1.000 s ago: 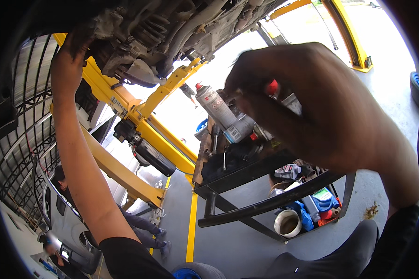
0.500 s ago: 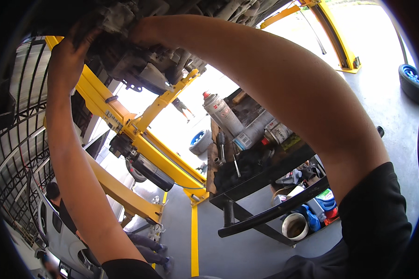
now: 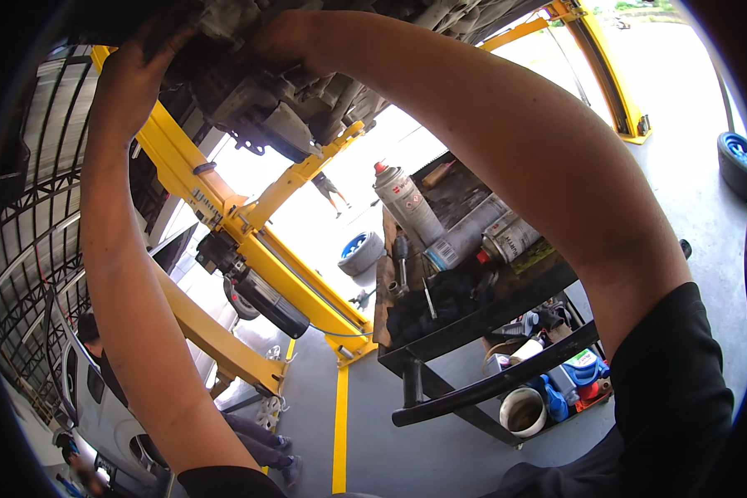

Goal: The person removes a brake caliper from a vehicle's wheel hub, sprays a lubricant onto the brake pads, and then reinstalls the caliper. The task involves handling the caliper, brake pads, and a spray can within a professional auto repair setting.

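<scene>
Both my arms reach up to the underside of a raised car. My left hand [image 3: 137, 70] grips a dark, greasy underbody part [image 3: 257, 116] at its left end, fingers wrapped over its edge. My right hand [image 3: 286, 41] is pressed against the same assembly a little to the right; its fingers are buried among the metal parts, so its grip is hidden. My right forearm crosses the view diagonally above a black tool cart [image 3: 473, 315].
On the cart top a spray can [image 3: 407, 203] stands upright beside two cans lying down [image 3: 473, 232]. A bucket [image 3: 523, 411] and bottles sit on its lower shelf. Yellow lift arms [image 3: 224, 216] cross the left side. A tyre [image 3: 734, 162] lies at the right. A person stands far off [image 3: 332, 191].
My right hand has risen from in front of the cart's spray cans up to the car's underside. My left hand has stayed on the underbody.
</scene>
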Motion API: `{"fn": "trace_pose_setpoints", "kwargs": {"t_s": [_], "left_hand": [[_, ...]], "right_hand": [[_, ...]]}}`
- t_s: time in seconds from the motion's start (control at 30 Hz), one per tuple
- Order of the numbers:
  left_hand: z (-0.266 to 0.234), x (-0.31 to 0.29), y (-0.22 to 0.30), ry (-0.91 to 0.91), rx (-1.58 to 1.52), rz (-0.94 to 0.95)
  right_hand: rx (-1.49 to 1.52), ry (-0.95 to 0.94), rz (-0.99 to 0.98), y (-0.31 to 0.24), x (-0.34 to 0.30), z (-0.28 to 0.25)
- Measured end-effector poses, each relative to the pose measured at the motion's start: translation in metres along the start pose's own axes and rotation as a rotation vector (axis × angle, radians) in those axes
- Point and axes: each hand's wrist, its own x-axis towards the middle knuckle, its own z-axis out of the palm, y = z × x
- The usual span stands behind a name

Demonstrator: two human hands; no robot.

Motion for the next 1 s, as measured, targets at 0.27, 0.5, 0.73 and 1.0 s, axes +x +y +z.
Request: {"fn": "trace_pose_setpoints", "kwargs": {"t_s": [0.27, 0.5, 0.73, 1.0], "left_hand": [[-0.004, 0.005, 0.008, 0.049, 0.06, 0.044], [-0.001, 0.006, -0.005, 0.022, 0.214, 0.038], [0.003, 0.002, -0.02, -0.022, 0.215, -0.051], [-0.001, 0.006, -0.012, -0.019, 0.304, -0.023]], "right_hand": [[-0.057, 0.04, 0.038, -0.011, -0.007, 0.003], [-0.078, 0.012, -0.048, 0.004, 0.005, -0.008], [-0.951, -0.111, -0.324, 0.004, 0.049, -0.004], [-0.623, -0.143, -0.416, 0.022, 0.019, -0.031]]}}
